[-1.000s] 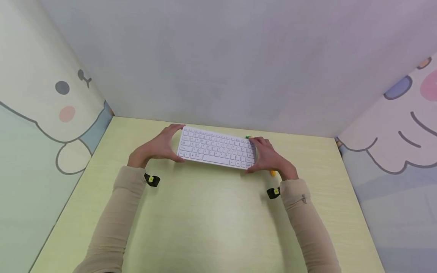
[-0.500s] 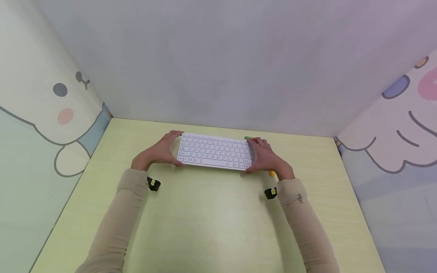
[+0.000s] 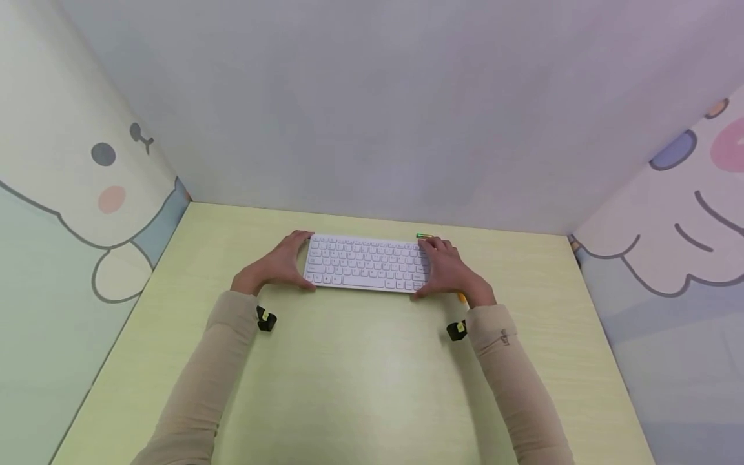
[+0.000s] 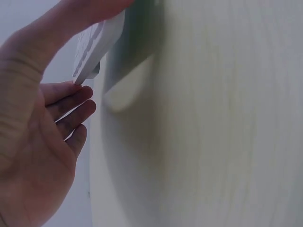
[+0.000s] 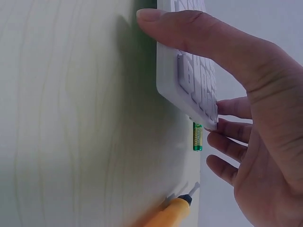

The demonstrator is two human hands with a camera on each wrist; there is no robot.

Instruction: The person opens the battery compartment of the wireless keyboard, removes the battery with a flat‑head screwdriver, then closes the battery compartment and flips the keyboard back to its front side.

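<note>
A white computer keyboard [image 3: 366,263], keys facing up, is held by its two short ends near the back of the table. My left hand [image 3: 280,263] grips the left end, thumb at the front edge and fingers at the back corner. At the other end my right hand [image 3: 446,268] grips it the same way; its thumb lies across the front edge in the right wrist view. Both wrist views show a gap and a shadow between the keyboard [image 5: 166,71] and the tabletop.
Behind the right hand lies a green battery [image 5: 197,137]. A screwdriver [image 5: 173,213] with an orange handle lies on the table beneath the right wrist. The pale wooden table [image 3: 360,387] meets a grey wall [image 3: 372,129] at the back, with cartoon-printed walls on both sides.
Both hands have brought the keyboard slightly toward me and lower. Its left end has come down, so it slants less than before.
</note>
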